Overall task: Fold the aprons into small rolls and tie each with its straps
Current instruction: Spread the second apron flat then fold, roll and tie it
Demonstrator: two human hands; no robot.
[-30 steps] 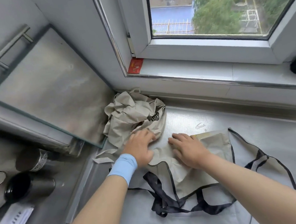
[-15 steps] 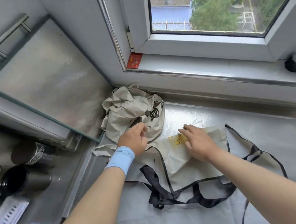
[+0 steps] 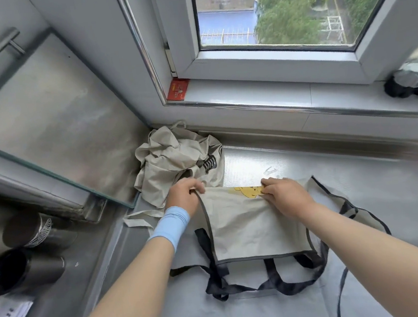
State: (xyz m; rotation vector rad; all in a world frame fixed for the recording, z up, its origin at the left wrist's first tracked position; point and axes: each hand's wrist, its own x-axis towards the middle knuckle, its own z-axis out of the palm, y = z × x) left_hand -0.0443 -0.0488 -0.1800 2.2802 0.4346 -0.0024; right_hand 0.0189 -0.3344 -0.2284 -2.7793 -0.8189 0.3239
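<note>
Both hands are at the far edge of a beige apron [image 3: 249, 229] that lies spread on the grey surface [image 3: 365, 183] between the two forearms. The left hand [image 3: 184, 195], with a pale blue wristband [image 3: 170, 227] just behind it, pinches the apron's far left corner, where the dark trim turns, between thumb and curled fingers. The right hand [image 3: 285, 196] grasps the same far edge a little way to the right, its fingertips closed on the cloth beside a yellow print [image 3: 245, 191] that shows between the two hands. The cloth is folded over on itself into a rough rectangle, and its near edge lies below the wrists. The apron's black straps [image 3: 275, 280] trail loose in loops on the surface nearer the person than either hand, and one thin strap curves out past the right forearm. Just beyond the left hand, touching its knuckles, a second apron [image 3: 174, 159] sits crumpled in a heap in the corner under the window sill [image 3: 260, 93]. A red card [image 3: 178, 89] stands on the sill beyond that heap. Well to the left of the left forearm, two dark cups [image 3: 23, 268] lie on a lower metal counter.
</note>
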